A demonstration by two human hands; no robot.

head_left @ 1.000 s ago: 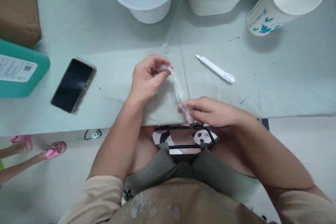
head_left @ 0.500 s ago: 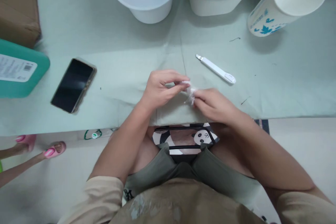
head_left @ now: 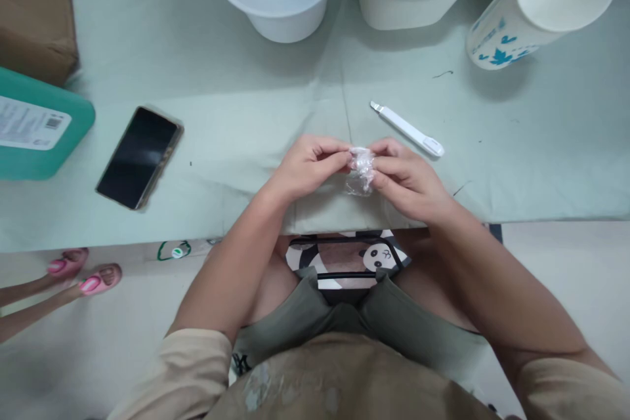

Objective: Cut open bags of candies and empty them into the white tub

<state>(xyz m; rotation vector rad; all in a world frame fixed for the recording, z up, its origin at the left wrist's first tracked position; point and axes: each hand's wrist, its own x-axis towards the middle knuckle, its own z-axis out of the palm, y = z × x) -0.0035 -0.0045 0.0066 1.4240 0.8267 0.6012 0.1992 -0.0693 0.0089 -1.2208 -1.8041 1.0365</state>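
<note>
Between my two hands is a crumpled piece of clear plastic film [head_left: 362, 169], held just above the front part of the table. My left hand [head_left: 317, 164] pinches its left side between thumb and fingers. From the other side, my right hand [head_left: 406, 177] grips the film with thumb and fingertips. A loose flap of it hangs below the fingers. Whether anything is wrapped inside, I cannot tell. Just beyond my right hand lies a white utility knife [head_left: 407, 129], its tip pointing to the upper left.
A phone [head_left: 139, 157] lies left, near a green container [head_left: 44, 138] and a cardboard box [head_left: 34, 13]. Along the back stand a white bucket [head_left: 288, 27], a white bin [head_left: 418, 12] of packaged snacks and a tall paper cup [head_left: 492, 46]. Another person's feet [head_left: 93, 279] show at lower left.
My right hand has shifted slightly right and its fingers have spread along the film. More of the film now shows between my hands. The other person's feet have moved a little.
</note>
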